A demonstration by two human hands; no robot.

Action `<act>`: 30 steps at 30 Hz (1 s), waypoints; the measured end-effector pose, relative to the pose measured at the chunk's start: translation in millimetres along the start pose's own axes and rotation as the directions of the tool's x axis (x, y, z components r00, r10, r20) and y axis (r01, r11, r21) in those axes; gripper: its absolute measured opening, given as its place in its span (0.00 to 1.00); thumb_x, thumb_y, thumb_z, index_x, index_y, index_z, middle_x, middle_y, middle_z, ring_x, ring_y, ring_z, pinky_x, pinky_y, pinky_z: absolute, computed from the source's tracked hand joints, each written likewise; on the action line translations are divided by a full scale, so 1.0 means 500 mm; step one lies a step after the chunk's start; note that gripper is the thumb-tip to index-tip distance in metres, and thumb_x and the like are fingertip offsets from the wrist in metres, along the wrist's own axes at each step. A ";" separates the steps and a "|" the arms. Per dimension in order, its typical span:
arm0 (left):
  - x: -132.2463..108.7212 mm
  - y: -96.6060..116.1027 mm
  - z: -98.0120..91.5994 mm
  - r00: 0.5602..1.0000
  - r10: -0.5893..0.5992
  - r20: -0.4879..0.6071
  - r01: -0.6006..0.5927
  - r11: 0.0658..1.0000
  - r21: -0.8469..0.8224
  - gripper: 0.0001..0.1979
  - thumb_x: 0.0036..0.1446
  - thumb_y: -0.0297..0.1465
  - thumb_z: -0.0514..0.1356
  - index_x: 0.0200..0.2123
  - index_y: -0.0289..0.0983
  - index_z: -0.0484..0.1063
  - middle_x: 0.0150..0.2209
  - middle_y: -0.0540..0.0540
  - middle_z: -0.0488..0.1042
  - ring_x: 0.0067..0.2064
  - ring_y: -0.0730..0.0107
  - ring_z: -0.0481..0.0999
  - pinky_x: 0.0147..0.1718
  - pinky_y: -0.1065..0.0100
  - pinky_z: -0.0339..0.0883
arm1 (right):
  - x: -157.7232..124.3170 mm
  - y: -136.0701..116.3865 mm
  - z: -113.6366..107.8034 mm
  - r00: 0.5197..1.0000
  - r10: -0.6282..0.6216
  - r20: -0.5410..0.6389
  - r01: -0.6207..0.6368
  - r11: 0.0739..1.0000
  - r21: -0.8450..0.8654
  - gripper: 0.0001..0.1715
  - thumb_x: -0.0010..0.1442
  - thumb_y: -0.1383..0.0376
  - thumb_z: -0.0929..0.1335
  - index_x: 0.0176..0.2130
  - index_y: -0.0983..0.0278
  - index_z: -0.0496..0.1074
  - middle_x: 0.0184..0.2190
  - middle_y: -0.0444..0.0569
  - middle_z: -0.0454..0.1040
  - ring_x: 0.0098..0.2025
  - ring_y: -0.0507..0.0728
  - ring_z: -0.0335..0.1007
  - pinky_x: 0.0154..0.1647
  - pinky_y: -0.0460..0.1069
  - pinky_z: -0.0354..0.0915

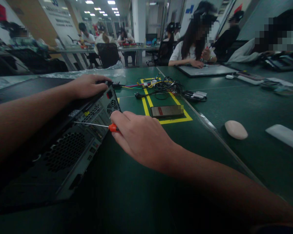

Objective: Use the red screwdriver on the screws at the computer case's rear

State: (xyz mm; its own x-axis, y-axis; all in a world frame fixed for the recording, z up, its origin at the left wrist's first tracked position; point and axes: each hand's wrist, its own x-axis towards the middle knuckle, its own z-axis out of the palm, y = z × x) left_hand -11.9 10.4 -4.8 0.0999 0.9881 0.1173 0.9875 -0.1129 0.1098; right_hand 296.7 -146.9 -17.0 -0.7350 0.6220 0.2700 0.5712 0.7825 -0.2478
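A black desktop computer case stands on the green table at the left, its grey back panel with vents and ports turned toward the right. My left hand lies over the far top corner of the case, fingers stretched along its edge. My right hand is wrapped round the orange handle of a screwdriver. The thin metal shaft points left, and its tip is at the edge of the back panel, near the upper side. Whether a screw sits at the tip is too small to tell.
Beyond the case lie a tangle of cables and a phone within yellow tape lines. A pale mouse and a white bar-like object are to the right. Across the table a person works over a flat panel.
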 end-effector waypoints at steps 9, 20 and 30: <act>0.004 -0.007 0.002 1.000 0.028 -0.006 -0.028 0.999 -0.015 0.41 0.70 0.53 0.54 0.79 0.43 0.79 0.73 0.39 0.83 0.73 0.37 0.79 0.74 0.43 0.69 | 0.001 0.001 0.002 1.000 0.003 -0.031 -0.003 1.000 -0.001 0.17 0.87 0.58 0.65 0.58 0.63 0.82 0.51 0.55 0.87 0.48 0.63 0.85 0.37 0.52 0.63; -0.001 0.001 0.000 1.000 0.004 -0.007 -0.004 1.000 -0.020 0.43 0.69 0.52 0.54 0.79 0.41 0.78 0.75 0.38 0.80 0.72 0.35 0.79 0.75 0.42 0.68 | -0.001 -0.002 0.005 1.000 -0.016 0.018 0.015 1.000 0.015 0.20 0.86 0.62 0.65 0.71 0.61 0.73 0.53 0.54 0.87 0.45 0.62 0.83 0.40 0.52 0.68; 0.002 -0.006 0.001 0.999 0.033 -0.001 -0.033 0.999 -0.022 0.44 0.69 0.54 0.53 0.79 0.41 0.78 0.75 0.37 0.80 0.74 0.34 0.78 0.75 0.43 0.68 | -0.002 0.000 0.010 1.000 -0.029 0.007 0.029 0.999 -0.025 0.19 0.87 0.67 0.62 0.69 0.60 0.72 0.50 0.53 0.88 0.43 0.61 0.85 0.38 0.52 0.68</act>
State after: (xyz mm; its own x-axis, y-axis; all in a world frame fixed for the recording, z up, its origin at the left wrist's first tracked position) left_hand -14.9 12.0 -5.6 0.1324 0.9837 0.1220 0.9807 -0.1479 0.1279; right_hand 295.5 -147.6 -21.8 -0.7536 0.5989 0.2708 0.5585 0.8007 -0.2167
